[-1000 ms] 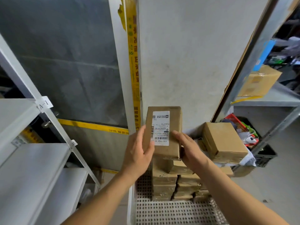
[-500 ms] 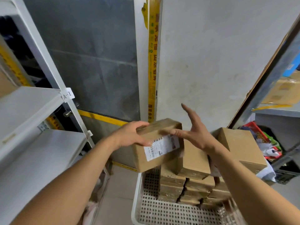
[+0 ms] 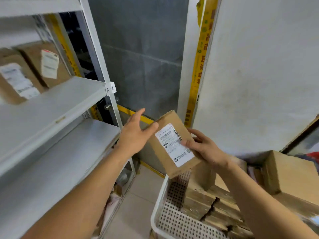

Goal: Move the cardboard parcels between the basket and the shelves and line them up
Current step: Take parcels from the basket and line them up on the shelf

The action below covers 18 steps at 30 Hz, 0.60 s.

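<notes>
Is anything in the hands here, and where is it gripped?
A labelled cardboard parcel: right hand grips its right edge, thumb on the label; left hand touches its upper left edge, fingers straight.

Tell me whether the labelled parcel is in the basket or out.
Out: the labelled parcel is held above the basket by both hands.

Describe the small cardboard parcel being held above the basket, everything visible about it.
The small brown cardboard parcel is a flat rectangular box with a white printed shipping label bearing barcodes across its upward face. It looks closed and undamaged. It is held tilted in the air above the corner of the white perforated plastic basket, beside the grey metal shelves. The right hand grips its right edge, thumb on the label; the left hand touches its upper left side with straight fingers.
</notes>
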Tool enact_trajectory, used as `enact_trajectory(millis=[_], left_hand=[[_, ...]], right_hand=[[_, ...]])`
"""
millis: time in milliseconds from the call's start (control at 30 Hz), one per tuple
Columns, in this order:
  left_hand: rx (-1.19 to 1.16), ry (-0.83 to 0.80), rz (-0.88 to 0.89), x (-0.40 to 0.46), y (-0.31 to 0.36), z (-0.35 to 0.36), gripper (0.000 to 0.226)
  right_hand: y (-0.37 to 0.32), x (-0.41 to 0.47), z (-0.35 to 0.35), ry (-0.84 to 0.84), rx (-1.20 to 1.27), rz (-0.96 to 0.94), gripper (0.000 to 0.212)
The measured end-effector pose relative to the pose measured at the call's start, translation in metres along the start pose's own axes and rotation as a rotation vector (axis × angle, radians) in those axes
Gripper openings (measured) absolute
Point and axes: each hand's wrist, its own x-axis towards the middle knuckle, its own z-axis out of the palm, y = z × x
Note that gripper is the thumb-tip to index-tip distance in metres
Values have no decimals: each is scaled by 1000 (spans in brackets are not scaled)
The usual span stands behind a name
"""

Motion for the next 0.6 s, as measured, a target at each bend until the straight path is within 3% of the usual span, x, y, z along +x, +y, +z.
enact_trajectory(millis=[133, 200, 300, 433, 600], left_hand=[[-118, -7, -201, -50, -46, -5, 93], [-199, 4, -243, -69, -55, -9, 82], [-253, 91, -201, -86, -59, -26, 53], [-236, 179, -158, -97, -72, -72, 52], [-239, 256, -108, -108, -100, -141, 54]], right_hand=[[13, 9, 51, -31, 224, -1, 65], [12, 11, 78, -55, 253, -18, 69], [4, 12, 119, -119, 248, -52, 63], [-18, 8, 163, -241, 147, -85, 53], [-50, 16, 217, -382, -41, -85, 66]])
